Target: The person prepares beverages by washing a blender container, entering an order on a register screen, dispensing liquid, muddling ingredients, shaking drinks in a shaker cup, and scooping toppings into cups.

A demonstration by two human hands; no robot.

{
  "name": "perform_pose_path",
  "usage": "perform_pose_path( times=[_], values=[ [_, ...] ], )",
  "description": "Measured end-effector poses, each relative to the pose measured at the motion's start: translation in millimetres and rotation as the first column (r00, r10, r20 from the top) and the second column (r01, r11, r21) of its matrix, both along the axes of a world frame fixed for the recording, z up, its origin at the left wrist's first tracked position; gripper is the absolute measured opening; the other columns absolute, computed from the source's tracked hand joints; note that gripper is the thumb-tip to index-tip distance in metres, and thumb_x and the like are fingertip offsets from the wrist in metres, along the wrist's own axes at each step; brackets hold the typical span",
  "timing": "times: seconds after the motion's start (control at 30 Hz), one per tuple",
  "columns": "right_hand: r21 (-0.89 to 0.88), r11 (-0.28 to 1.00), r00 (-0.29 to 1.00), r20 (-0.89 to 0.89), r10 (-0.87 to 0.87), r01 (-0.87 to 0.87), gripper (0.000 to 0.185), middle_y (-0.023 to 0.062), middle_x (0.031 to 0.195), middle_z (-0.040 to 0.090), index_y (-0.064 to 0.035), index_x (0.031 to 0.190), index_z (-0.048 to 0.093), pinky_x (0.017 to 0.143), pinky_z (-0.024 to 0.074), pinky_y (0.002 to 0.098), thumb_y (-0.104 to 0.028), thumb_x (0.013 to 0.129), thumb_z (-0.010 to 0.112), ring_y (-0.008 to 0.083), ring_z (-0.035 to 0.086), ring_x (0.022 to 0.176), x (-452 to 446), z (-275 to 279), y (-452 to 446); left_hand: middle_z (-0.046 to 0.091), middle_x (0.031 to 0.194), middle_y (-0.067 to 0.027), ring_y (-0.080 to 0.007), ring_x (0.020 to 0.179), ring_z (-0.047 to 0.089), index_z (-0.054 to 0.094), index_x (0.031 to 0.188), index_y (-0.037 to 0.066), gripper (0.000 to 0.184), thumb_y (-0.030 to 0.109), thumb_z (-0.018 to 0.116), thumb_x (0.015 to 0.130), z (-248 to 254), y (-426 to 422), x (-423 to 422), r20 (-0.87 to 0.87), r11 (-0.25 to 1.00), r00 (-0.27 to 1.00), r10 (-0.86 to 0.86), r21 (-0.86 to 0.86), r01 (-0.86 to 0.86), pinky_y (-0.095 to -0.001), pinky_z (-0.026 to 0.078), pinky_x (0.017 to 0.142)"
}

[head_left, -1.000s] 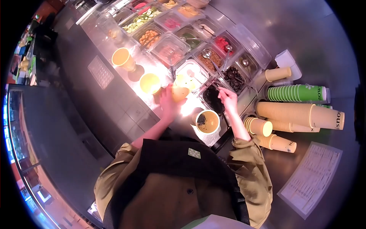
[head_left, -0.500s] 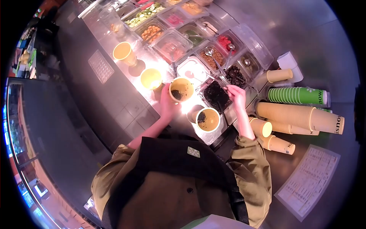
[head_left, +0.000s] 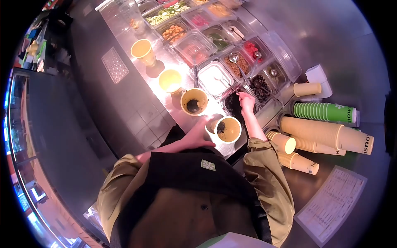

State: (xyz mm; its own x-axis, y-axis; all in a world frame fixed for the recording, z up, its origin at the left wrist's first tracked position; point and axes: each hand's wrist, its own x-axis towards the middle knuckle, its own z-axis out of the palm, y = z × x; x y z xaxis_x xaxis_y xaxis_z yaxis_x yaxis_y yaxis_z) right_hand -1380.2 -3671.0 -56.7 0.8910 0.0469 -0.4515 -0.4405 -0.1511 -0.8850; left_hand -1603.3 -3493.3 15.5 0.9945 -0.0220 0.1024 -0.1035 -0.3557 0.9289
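My left hand (head_left: 200, 134) is beside the front paper cup (head_left: 228, 129), its fingers apart and nothing held in them. That cup has dark bits inside. Behind it stands a second cup (head_left: 194, 101) with dark contents at its bottom. My right hand (head_left: 247, 103) is closed on a utensil handle over the tub of dark topping (head_left: 233, 105); the utensil's lower end is hard to make out. Farther back along the counter stand two more cups, one under the bright light (head_left: 170, 80) and one beyond it (head_left: 142, 49).
Tubs of toppings, such as red cubes (head_left: 251, 48) and brown crumbs (head_left: 236, 64), fill the back of the counter. Stacked green cups (head_left: 322, 112) and tan cups (head_left: 310, 128) lie at the right, above a printed sheet (head_left: 333, 202).
My left hand has let go of the second cup, now standing on the counter, and moved toward the front cup. My right hand stays by the dark topping with the utensil.
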Motion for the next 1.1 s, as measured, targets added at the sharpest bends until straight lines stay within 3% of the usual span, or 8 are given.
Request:
perform_pose_path(
  times=[0.13,0.27,0.4,0.47,0.53,0.63,0.93,1.1],
  values=[
    [0.251,0.968,0.994,-0.106,0.018,0.010,0.017,-0.0014,0.062,0.053,0.0029,0.093,0.067,0.039,0.0261,0.0192,-0.005,0.087,0.054,0.0049,0.041,0.046,-2.8,31.5,-15.2,0.052,0.121,-0.0157,-0.0355,0.115,0.050,0.041,0.129,0.006,0.088,0.027,0.087,0.057,-11.7,-23.9,31.3,0.037,0.985,0.994,-0.098,-0.137,0.103,-0.0425,0.041,0.097],
    [0.312,0.949,0.999,0.006,0.037,-0.037,0.018,-0.0010,0.065,0.054,0.0056,0.099,0.064,0.043,0.0288,0.0181,-0.004,0.088,0.054,0.0048,0.041,0.049,-11.0,95.1,-25.9,0.052,0.120,-0.0163,-0.0318,0.116,0.050,0.039,0.128,0.005,0.085,0.025,0.086,0.060,-3.3,-46.2,49.5,-0.054,0.944,0.961,0.272,-0.180,-0.277,-0.0417,0.041,0.097],
    [0.072,0.993,0.961,0.269,0.071,-0.093,0.018,-0.0034,0.066,0.052,0.0041,0.101,0.065,0.049,0.0311,0.0203,-0.006,0.088,0.057,0.0047,0.041,0.054,-50.5,183.6,-49.4,0.053,0.119,-0.0173,-0.0297,0.112,0.053,0.038,0.126,0.004,0.085,0.026,0.087,0.059,4.8,-50.1,63.7,-0.113,0.872,0.907,0.406,-0.250,-0.422,-0.0408,0.043,0.094],
    [-0.149,0.982,0.791,0.583,0.183,-0.116,0.016,-0.0039,0.067,0.051,0.0019,0.100,0.066,0.050,0.0323,0.0221,-0.003,0.087,0.058,0.0058,0.042,0.057,-71.7,191.4,-71.3,0.054,0.117,-0.0173,-0.0295,0.109,0.055,0.039,0.124,0.005,0.085,0.028,0.087,0.058,8.2,-49.5,67.0,-0.102,0.857,0.888,0.448,-0.235,-0.459,-0.0411,0.045,0.091],
    [-0.673,0.738,0.283,0.700,0.655,-0.045,0.020,0.0070,0.066,0.051,-0.0024,0.097,0.066,0.051,0.0389,0.0274,0.004,0.080,0.059,0.0161,0.048,0.057,-95.7,218.9,-75.9,0.054,0.116,-0.0174,-0.0302,0.109,0.056,0.039,0.124,0.005,0.084,0.027,0.087,0.058,12.8,-47.8,64.5,-0.105,0.865,0.886,0.451,-0.196,-0.463,-0.0417,0.046,0.090],
    [-0.886,0.461,0.049,0.463,0.885,0.039,0.022,0.0079,0.067,0.049,-0.0017,0.096,0.066,0.053,0.0380,0.0271,0.007,0.078,0.055,0.0156,0.050,0.060,-115.5,240.2,-74.7,0.055,0.117,-0.0147,-0.0298,0.110,0.055,0.039,0.126,0.007,0.085,0.024,0.087,0.058,7.9,-52.6,54.6,-0.018,0.875,0.888,0.460,-0.160,-0.457,-0.0409,0.045,0.091],
    [0.031,0.993,0.912,0.402,0.088,-0.110,0.016,-0.0041,0.065,0.052,0.0017,0.096,0.067,0.049,0.0243,0.0167,-0.008,0.086,0.059,0.0027,0.038,0.054,-59.6,164.0,-79.7,0.045,0.128,-0.0185,-0.0328,0.121,0.046,0.033,0.135,0.005,0.089,0.017,0.083,0.062,31.2,-27.9,2.7,-0.039,0.909,0.949,0.314,-0.276,-0.312,-0.0425,0.039,0.100],
    [-0.477,0.855,0.787,0.439,0.433,-0.204,0.030,0.0060,0.079,0.063,-0.0010,0.111,0.064,0.070,0.0462,0.0286,-0.014,0.084,0.062,0.0162,0.059,0.075,-10.6,110.9,-3.7,0.056,0.121,-0.0151,-0.0280,0.115,0.054,0.041,0.131,0.005,0.086,0.018,0.085,0.058,43.2,25.2,-47.3,-0.020,0.966,1.000,-0.017,-0.259,0.011,-0.0392,0.043,0.098]
  ],
)
